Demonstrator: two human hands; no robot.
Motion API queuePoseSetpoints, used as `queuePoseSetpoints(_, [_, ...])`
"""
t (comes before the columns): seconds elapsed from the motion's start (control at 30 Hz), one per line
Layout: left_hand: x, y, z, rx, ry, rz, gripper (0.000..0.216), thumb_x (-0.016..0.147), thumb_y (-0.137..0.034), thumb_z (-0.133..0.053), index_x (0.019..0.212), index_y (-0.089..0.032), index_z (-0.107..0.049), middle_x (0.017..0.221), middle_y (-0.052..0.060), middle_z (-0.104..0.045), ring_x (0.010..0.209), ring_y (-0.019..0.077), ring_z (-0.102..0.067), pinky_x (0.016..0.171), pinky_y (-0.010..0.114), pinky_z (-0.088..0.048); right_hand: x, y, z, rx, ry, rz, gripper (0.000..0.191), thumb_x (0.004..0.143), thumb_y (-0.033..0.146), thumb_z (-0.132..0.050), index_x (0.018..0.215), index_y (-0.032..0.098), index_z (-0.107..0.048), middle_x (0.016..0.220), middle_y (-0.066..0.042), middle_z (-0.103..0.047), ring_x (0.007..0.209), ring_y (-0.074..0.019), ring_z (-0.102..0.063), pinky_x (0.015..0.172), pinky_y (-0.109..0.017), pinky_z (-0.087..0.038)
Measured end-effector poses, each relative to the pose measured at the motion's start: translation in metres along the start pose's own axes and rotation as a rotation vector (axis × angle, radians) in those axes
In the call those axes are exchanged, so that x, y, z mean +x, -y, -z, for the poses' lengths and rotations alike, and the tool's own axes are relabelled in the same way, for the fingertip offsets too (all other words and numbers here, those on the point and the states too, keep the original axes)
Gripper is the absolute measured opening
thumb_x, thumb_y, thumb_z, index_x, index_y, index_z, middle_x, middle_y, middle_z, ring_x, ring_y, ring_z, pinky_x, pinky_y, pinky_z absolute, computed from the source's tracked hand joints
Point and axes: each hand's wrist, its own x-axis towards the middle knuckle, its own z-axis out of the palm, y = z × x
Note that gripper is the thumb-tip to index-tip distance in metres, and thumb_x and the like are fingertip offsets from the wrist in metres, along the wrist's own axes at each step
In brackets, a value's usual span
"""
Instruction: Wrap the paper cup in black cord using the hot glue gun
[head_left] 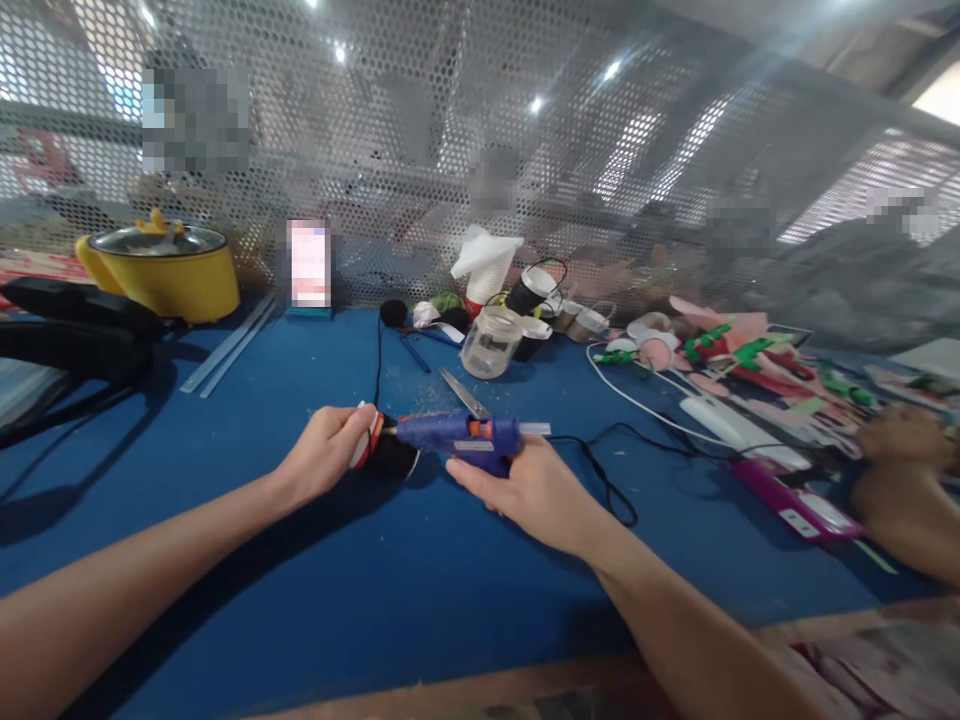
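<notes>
My right hand (529, 490) grips a blue glue gun (459, 436) with an orange trigger, its nozzle pointing left. A clear glue stick pokes out of the gun's back end. My left hand (330, 450) pinches a small black round piece with red and white trim (390, 455), held right at the gun's nozzle. Both hands hover just above the blue table (315, 590). The gun's black cord (607, 480) trails off to the right.
A yellow pot (161, 268) stands at the back left, glue sticks (229, 350) beside it. Scissors (463, 392), a clear jar (491, 342) and small cups sit mid-table. Pink and green felt scraps (750, 365) pile up right, near another person's hand (907, 440) and a pink tool (795, 505).
</notes>
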Motion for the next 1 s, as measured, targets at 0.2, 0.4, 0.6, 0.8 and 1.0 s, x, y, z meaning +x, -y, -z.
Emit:
queuePoseSetpoints(0.2, [-0.002,-0.004,0.000,0.030,-0.011,0.010,0.039,0.073,-0.044,-0.031,0.047,-0.016,-0.034,0.045,-0.005,-0.026,0.043,0.0069,-0.023,0.041,0.021,-0.018,-0.002,0.000,-0.007,-0.200,-0.058,0.117,0.016,0.074,0.027,-0.048,0.072,0.015,-0.058,0.066,-0.003,-0.060,0.062,-0.0148,-0.055,0.061,-0.025,-0.043])
queuePoseSetpoints(0.4, [-0.001,-0.005,-0.001,0.062,-0.020,0.016,0.038,0.074,-0.043,-0.030,0.046,-0.017,-0.033,0.044,-0.005,-0.027,0.042,0.0070,-0.024,0.041,0.021,-0.018,-0.004,-0.002,-0.014,-0.288,-0.083,0.234,0.016,0.075,0.025,-0.046,0.063,0.016,-0.051,0.057,-0.002,-0.053,0.053,-0.0136,-0.051,0.052,-0.024,-0.040])
queuePoseSetpoints(0.6, [-0.002,-0.005,-0.001,0.048,-0.024,0.038,0.039,0.074,-0.043,-0.030,0.045,-0.017,-0.033,0.042,-0.005,-0.027,0.041,0.0073,-0.025,0.040,0.022,-0.019,-0.007,0.000,-0.014,-0.256,-0.096,0.196,0.016,0.074,0.025,-0.048,0.061,0.018,-0.045,0.056,0.001,-0.050,0.050,-0.0107,-0.047,0.049,-0.022,-0.037])
queuePoseSetpoints(0.8, [-0.001,-0.003,-0.002,0.043,-0.021,0.020,0.039,0.074,-0.042,-0.029,0.046,-0.017,-0.034,0.042,-0.005,-0.029,0.041,0.0074,-0.026,0.041,0.022,-0.020,-0.008,0.005,-0.014,-0.237,-0.055,0.191,0.015,0.073,0.023,-0.050,0.060,0.018,-0.044,0.054,0.003,-0.047,0.046,-0.0087,-0.043,0.045,-0.020,-0.033])
queuePoseSetpoints(1.0, [-0.001,-0.004,-0.002,0.036,-0.025,0.020,0.039,0.074,-0.042,-0.030,0.045,-0.016,-0.035,0.041,-0.005,-0.029,0.041,0.0072,-0.026,0.040,0.021,-0.020,-0.008,0.004,-0.013,-0.242,-0.052,0.186,0.015,0.073,0.021,-0.050,0.060,0.018,-0.043,0.054,0.003,-0.047,0.047,-0.0089,-0.042,0.047,-0.020,-0.033])
